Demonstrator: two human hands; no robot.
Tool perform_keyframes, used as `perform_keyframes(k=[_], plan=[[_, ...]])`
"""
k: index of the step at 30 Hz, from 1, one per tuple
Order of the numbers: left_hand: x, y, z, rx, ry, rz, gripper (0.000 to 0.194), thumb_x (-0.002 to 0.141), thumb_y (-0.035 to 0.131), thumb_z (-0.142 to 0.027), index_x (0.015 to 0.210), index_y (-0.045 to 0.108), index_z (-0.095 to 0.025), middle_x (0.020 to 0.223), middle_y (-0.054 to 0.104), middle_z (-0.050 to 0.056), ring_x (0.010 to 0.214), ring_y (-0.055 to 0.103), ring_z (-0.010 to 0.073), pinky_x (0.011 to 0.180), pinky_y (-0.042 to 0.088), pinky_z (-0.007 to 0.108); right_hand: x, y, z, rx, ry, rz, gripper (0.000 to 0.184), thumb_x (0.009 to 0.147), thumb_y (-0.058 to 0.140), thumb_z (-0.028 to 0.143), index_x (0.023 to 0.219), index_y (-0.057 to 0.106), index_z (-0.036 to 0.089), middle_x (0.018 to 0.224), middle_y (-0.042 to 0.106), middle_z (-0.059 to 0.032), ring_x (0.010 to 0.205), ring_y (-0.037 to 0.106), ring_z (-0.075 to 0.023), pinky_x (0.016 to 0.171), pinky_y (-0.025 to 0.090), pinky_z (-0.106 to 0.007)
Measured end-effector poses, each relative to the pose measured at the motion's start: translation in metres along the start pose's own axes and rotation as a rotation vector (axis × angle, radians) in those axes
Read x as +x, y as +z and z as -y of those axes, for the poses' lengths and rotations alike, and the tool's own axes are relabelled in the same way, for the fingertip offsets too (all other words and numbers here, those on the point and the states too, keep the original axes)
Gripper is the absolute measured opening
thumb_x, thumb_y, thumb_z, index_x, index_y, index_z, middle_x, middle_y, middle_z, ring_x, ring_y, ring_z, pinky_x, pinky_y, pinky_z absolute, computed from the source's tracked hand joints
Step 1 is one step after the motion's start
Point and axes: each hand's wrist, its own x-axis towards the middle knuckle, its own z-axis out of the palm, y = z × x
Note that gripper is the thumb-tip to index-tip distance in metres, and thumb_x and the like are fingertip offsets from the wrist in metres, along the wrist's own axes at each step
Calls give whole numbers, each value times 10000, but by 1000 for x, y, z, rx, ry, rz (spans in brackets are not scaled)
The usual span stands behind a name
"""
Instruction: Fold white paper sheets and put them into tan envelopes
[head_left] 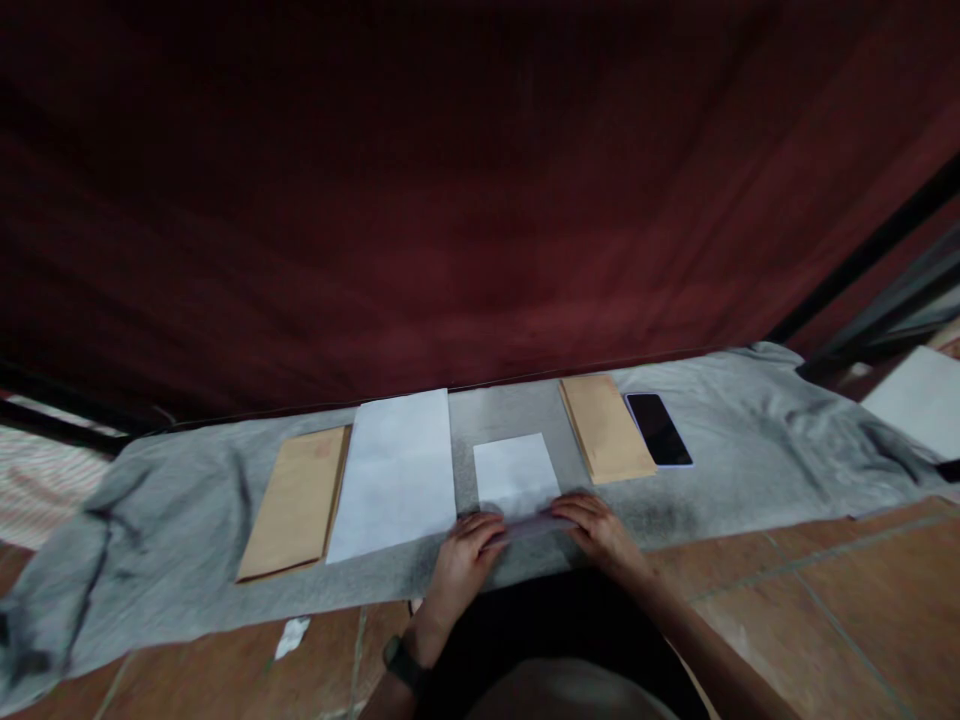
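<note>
In front of me a small white sheet of paper lies on the grey cloth, its near edge raised in a narrow turned-up strip. My left hand is closed on the left end of that strip, thumb and fingers pinched. At the right end my right hand grips the same edge with curled fingers. Left of the sheet is a larger stack of white paper, with a brown paper envelope or stack of envelopes beside it. Another brown envelope stack lies to the right.
A dark-screened phone with a pale purple edge rests by the right envelopes. The wrinkled grey cloth covers the long surface against a dark red hanging. A crumpled white scrap is on the tiled floor.
</note>
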Motion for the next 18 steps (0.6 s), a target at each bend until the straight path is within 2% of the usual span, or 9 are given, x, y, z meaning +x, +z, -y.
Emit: perform_keyframes(k=[4,9,13,18], plan=[[9,1,5,-113,-177,-111,128,897,630,-309,959,729,-256,1003,762,25,957,706,187,881,562,296,14,4,-1,-61,132,-74,258,974,510,279,1138,706,243,1140,739,-64,1086,669,-235,981,523,-389],[22,5,0,-119,-398,-203,320,933,538,-442,751,656,-206,686,673,3,647,626,156,631,478,247,33,6,3,6,309,-105,305,1011,437,404,1054,680,226,936,753,-42,874,709,-218,790,544,-308],[38,5,-6,-55,-465,-232,287,948,523,-415,813,641,-192,687,646,0,634,598,149,614,414,242,47,9,6,-15,396,-131,291,1008,440,408,1146,630,236,921,758,-26,846,723,-206,724,518,-272],[60,-1,-10,144,-579,-143,211,968,540,-361,892,655,-201,746,688,12,673,638,157,605,368,247,59,14,8,-184,490,-148,297,996,482,380,1240,571,237,886,766,-14,807,737,-197,661,482,-252]])
